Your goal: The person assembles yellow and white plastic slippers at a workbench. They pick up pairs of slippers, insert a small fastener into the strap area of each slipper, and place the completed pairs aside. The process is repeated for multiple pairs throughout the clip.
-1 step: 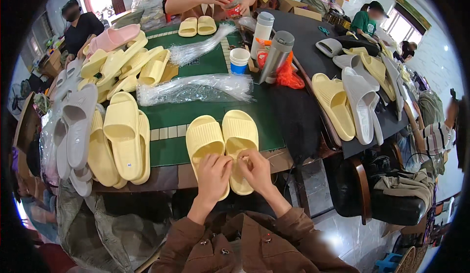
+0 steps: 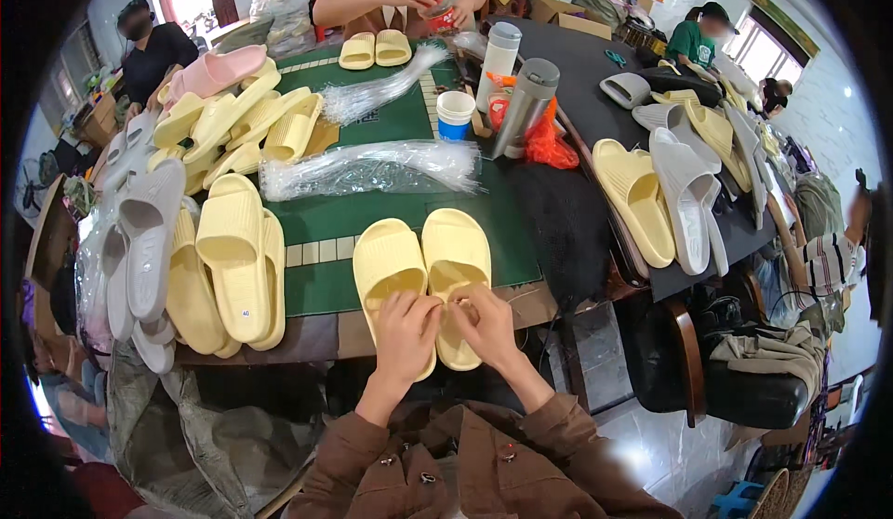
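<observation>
Two pale yellow slide slippers lie side by side at the table's front edge, toes away from me: a left slipper [image 2: 386, 254] and a right slipper [image 2: 458, 240]. My left hand [image 2: 406, 333] is over the left slipper's footbed, thumb and forefinger pinched together by its inner side. Over the right slipper, my right hand [image 2: 484, 326] has its fingers curled in a pinch, facing the left one. Whatever is between the fingertips is too small to make out. Beyond the slippers lies a bundle of clear plastic strands [image 2: 372, 169] in a clear bag.
Yellow slippers [image 2: 237, 259] and grey slippers [image 2: 151, 240] are piled at the left. A white-and-blue cup [image 2: 455, 115] and a steel flask [image 2: 528, 108] stand beyond, beside a red plastic bag [image 2: 549, 142]. Across the table a person holds a jar [image 2: 441, 15]. A black chair [image 2: 753, 384] stands right.
</observation>
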### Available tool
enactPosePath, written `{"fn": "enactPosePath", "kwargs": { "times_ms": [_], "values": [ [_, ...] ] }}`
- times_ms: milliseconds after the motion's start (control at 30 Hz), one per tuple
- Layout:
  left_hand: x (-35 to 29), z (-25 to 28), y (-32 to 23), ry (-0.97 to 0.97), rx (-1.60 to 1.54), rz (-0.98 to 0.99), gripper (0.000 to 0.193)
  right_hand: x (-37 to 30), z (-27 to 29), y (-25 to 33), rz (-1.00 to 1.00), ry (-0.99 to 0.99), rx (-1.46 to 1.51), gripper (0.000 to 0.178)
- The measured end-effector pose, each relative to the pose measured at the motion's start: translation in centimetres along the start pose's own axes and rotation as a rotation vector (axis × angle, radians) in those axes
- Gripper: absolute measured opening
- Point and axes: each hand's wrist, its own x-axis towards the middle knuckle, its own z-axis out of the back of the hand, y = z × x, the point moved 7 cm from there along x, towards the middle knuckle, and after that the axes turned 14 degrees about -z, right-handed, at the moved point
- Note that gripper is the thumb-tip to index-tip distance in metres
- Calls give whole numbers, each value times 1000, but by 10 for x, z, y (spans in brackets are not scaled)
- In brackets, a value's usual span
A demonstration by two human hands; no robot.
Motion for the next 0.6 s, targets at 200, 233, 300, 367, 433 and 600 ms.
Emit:
{"fn": "enactPosePath", "kwargs": {
  "times_ms": [200, 233, 300, 367, 433, 600],
  "values": [
    [-3, 6, 5, -52, 7, 23, 6, 1, 1, -12, -71, -39, 76, 10],
    [-3, 7, 7, -62, 9, 40, 6, 2, 4, -19, -112, -74, 163, 10],
    [-4, 11, 11, -80, 13, 76, 6, 4, 8, -30, -171, -159, 322, 9],
    [-1, 11, 8, -74, 46, 37, 5, 5, 6, -23, -120, -104, 215, 9],
    [1, 7, 5, -43, 50, 4, 5, 3, 2, -14, -78, -38, 100, 9],
    [4, -1, 0, 23, 19, -30, 6, 1, -1, -6, -40, 7, 30, 11]
  ]
}}
